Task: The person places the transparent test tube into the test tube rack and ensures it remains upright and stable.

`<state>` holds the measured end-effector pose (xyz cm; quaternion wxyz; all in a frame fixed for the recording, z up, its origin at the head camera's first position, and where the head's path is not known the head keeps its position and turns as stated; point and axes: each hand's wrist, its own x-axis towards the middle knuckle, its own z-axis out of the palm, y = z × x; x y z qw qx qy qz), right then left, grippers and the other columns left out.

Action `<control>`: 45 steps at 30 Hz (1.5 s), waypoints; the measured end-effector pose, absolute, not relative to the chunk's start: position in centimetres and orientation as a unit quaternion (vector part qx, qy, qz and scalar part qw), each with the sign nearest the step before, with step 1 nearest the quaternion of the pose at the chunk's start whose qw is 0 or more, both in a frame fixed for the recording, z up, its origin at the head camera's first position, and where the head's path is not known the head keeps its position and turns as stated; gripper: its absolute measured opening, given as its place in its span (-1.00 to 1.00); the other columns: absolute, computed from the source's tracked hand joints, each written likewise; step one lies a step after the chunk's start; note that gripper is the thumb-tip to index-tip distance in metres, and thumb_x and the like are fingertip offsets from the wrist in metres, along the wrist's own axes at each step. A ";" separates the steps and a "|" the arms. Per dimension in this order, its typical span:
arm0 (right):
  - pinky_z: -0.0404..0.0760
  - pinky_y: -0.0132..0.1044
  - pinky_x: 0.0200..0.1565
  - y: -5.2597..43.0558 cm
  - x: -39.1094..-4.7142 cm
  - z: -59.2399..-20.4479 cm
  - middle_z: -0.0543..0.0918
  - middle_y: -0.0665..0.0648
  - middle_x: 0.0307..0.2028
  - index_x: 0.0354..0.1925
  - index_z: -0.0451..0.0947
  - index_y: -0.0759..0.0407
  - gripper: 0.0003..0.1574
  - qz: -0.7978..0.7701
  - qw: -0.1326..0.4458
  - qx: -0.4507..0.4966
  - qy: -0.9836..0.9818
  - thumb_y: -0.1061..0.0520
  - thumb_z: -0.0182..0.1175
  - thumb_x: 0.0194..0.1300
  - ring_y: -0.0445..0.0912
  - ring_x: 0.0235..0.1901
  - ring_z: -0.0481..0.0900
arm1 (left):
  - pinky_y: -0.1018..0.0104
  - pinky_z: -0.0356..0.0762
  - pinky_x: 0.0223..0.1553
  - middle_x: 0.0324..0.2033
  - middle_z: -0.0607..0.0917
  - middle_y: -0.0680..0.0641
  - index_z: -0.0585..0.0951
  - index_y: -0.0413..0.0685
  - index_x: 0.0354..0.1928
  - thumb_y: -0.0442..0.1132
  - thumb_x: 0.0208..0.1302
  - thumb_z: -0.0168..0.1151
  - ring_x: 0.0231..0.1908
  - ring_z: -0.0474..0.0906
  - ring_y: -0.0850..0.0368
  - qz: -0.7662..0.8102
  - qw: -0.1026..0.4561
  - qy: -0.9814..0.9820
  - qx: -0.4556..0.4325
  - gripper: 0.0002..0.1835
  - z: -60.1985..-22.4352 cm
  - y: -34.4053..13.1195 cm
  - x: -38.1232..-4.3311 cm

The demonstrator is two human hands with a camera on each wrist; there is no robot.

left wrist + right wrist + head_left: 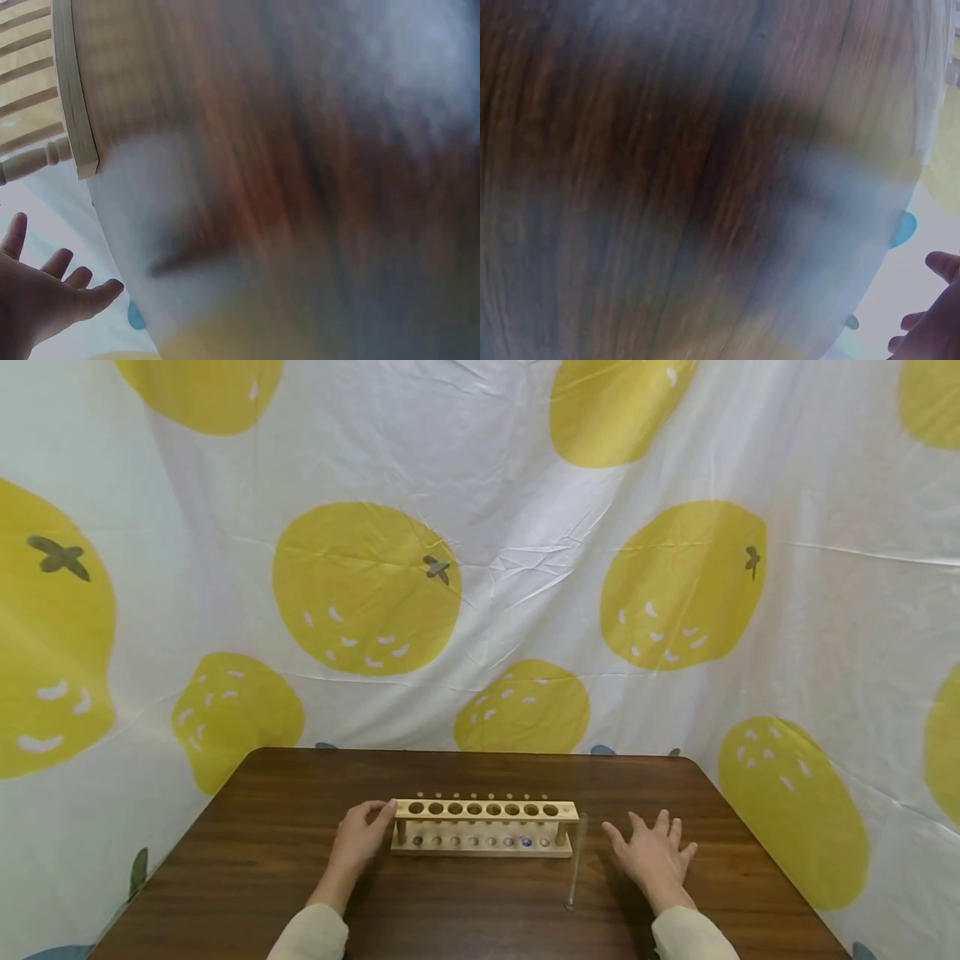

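The wooden test tube rack stands upright on the dark brown table, its length running from left to right in front of the person. Its top plate has eight round holes; the base below carries eight matching recesses, and a row of pegs stands along the rear. A blue spot shows at the second recess from the right. The left hand is at the left end of the top plate, where the thumb and forefinger come together at the wood; I cannot tell whether they pinch it or merely touch it. The other fingers, seen from the wrist, are spread and only slightly bent. The right hand is to the right of the rack and apart from it, with fingers and thumb extended and fanned wide; it has hold of nothing. Between that hand and the rack's right end is a clear glass tube, slanting as viewed from above; whether it stands or lies cannot be determined. Pale sleeves cover both forearms. Behind the table hangs a white cloth printed with large yellow fruit.
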<state>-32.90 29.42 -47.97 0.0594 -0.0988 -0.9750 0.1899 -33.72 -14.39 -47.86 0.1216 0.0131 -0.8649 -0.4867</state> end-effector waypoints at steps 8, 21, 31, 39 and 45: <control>-0.33 0.57 0.22 28.8 -32.9 -47.9 -0.20 0.68 0.41 0.41 0.27 0.29 0.08 0.201 0.064 -0.102 -0.972 -0.54 -0.18 0.39 0.56 0.39 -0.35 | -0.24 0.25 0.27 0.21 0.47 -0.44 0.57 -0.37 0.13 0.05 0.50 0.06 0.28 0.29 -0.40 -0.488 0.122 -0.865 0.004 -0.44 -47.8 -14.0 -33.3; -0.29 0.59 0.20 27.4 -32.8 -48.2 -0.11 0.69 0.40 0.37 0.34 0.28 0.05 0.222 0.054 -0.123 -0.966 -0.52 -0.14 0.39 0.55 0.39 -0.28 | -0.23 0.29 0.25 0.16 0.51 -0.44 0.60 -0.41 0.06 -0.06 0.50 0.10 0.24 0.35 -0.38 -0.493 0.144 -0.858 -0.011 -0.54 -48.1 -13.7 -33.5; -0.30 0.62 0.18 25.6 -32.4 -48.5 0.03 0.72 0.32 0.27 0.45 0.30 -0.14 0.249 0.063 -0.153 -0.954 -0.37 0.02 0.41 0.56 0.38 -0.23 | -0.23 0.29 0.24 0.12 0.55 -0.43 0.61 -0.42 0.03 -0.10 0.49 0.12 0.23 0.37 -0.39 -0.490 0.155 -0.858 -0.018 -0.57 -48.1 -13.6 -33.6; -0.33 0.64 0.16 24.5 -32.5 -48.9 0.10 0.73 0.27 0.18 0.52 0.33 -0.22 0.263 0.067 -0.177 -0.946 -0.31 0.09 0.40 0.58 0.38 -0.25 | -0.23 0.30 0.24 0.10 0.56 -0.44 0.62 -0.43 0.00 -0.13 0.48 0.13 0.22 0.38 -0.39 -0.492 0.162 -0.855 -0.020 -0.60 -48.3 -13.6 -33.7; -0.36 0.63 0.16 24.1 -32.5 -49.1 0.09 0.73 0.28 0.10 0.57 0.34 -0.24 0.260 0.076 -0.183 -0.945 -0.30 0.12 0.38 0.57 0.38 -0.25 | -0.23 0.29 0.24 0.09 0.56 -0.44 0.62 -0.42 0.00 -0.13 0.48 0.13 0.21 0.38 -0.39 -0.490 0.162 -0.856 -0.017 -0.59 -48.3 -13.5 -33.7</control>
